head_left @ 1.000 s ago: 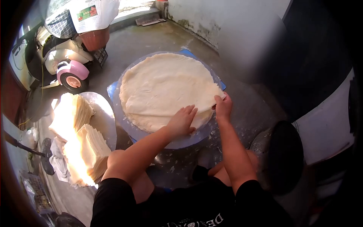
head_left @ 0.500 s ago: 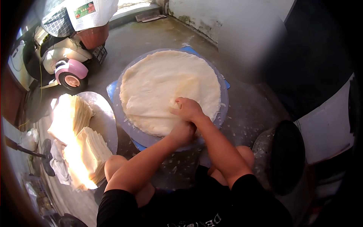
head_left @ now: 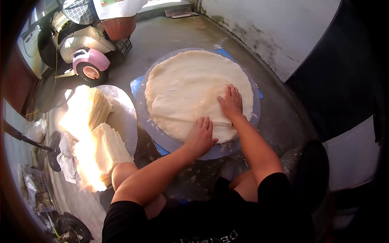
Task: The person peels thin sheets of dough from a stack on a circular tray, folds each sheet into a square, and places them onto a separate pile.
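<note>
A large, round, pale sheet like dough or a stack of thin wrappers (head_left: 190,87) lies on a grey round board (head_left: 142,117). Blue corners of a support (head_left: 136,86) stick out from under the board. My left hand (head_left: 199,137) rests flat on the sheet's near edge, fingers extended. Farther up and to the right, my right hand (head_left: 232,103) presses flat on the surface with its fingers stretched out. A low crease runs across the sheet between the two hands. Crumbs and flakes lie along the board's rim.
To the left, stacks of cut pale sheets (head_left: 107,148) stand by another round board (head_left: 123,109), with a whitish cloth (head_left: 68,158) beside them. A scooter with a pink fender (head_left: 92,60) is at the upper left. A dark round object (head_left: 312,174) stands at the right, and flakes litter the floor.
My hands have come apart. The right has moved up and right and flattened on the sheet; the left has opened from a closed shape onto the near edge. The camera view has shifted.
</note>
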The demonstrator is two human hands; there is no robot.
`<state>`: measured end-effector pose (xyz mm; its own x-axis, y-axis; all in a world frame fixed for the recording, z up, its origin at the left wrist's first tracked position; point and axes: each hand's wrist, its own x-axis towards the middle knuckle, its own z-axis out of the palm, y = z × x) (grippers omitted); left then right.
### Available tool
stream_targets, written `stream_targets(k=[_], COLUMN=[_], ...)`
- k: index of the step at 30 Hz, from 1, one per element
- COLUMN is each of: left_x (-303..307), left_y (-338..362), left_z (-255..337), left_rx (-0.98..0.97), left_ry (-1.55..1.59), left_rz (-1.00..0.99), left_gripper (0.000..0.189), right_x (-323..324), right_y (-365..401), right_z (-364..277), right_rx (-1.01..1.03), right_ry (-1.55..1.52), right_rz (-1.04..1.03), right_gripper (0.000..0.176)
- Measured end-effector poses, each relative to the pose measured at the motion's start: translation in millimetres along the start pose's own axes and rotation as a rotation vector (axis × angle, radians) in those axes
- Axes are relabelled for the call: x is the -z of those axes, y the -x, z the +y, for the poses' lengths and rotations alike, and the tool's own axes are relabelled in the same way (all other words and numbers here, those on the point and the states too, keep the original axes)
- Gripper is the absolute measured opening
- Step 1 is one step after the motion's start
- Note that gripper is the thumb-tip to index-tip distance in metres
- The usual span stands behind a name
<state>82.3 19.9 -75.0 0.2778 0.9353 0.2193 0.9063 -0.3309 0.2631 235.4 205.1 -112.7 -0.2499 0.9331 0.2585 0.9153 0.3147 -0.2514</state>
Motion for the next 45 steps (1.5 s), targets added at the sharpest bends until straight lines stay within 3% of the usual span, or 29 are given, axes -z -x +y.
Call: stream_targets(k=[5, 7, 9, 10, 12, 13, 15, 18, 25, 34, 41, 43, 45], left_x=[16.5, 25.3, 42.2, 42.6, 36.8, 38.9, 45.1, 39.6, 35.2, 28.0, 33.4, 28.9, 23.1], left_y=[-0.1, 0.6, 2.7, 1.9, 7.2, 12.9, 24.7, 41.7, 30.6, 17.0, 20.7, 21.9, 19.3], left_z=[2.1, -0.5, -4.2, -16.1, -50.4, -62.5, -85.2, -122.9, -131.8, -138.0, -117.2, -121.8, -124.1], left_rx=[0.009, 0.027, 0.301, 0.294, 0.644, 0.647, 1.033, 1.154, 1.218, 1.336, 1.272, 1.263, 1.254], left_ry=[0.116, 0.225, 0.304, 0.295, 0.563, 0.546, 1.087, 1.22, 1.414, 1.352, 1.334, 1.309, 1.298], left_rz=[-0.076, -0.054, -0.022, -0.034, -0.073, -0.084, 0.105, 0.224, 0.483, 0.513, 0.511, 0.486, 0.577], left_gripper=[0.052, 0.047, 0.036, 0.036, 0.03, 0.03, 0.031, 0.037, 0.035, 0.033, 0.03, 0.037, 0.038], right_x=[12.8, 12.0, 7.2, 7.2, 1.8, -1.0, -2.4, 2.2, 20.6, 8.5, 5.9, 1.8, 2.0], right_y=[6.8, 18.8, 35.1, 40.8, 48.8, 52.2, 52.4, 51.6, 103.9, 140.4, 145.1, 146.1, 146.3], right_z=[-17.8, -41.0, -69.6, -80.5, -86.7, -90.7, -93.1, -93.7, -120.2, -142.8, -142.4, -141.7, -141.5], right_rx=[-0.035, 0.077, 0.102, 0.103, 0.114, 0.133, 0.113, 0.108, 0.265, 0.189, 0.165, 0.174, 0.177], right_ry=[0.021, -0.024, -0.053, -0.084, -0.05, -0.006, -0.02, -0.061, -0.236, -0.149, -0.163, -0.173, -0.183], right_rz=[-0.028, 0.041, -0.015, -0.064, -0.031, 0.004, -0.003, 0.021, 0.043, 0.024, -0.016, 0.019, 0.051], right_gripper=[0.077, 0.079, 0.081, 0.081, 0.082, 0.083, 0.082, 0.08, 0.073, 0.075, 0.075, 0.075, 0.075])
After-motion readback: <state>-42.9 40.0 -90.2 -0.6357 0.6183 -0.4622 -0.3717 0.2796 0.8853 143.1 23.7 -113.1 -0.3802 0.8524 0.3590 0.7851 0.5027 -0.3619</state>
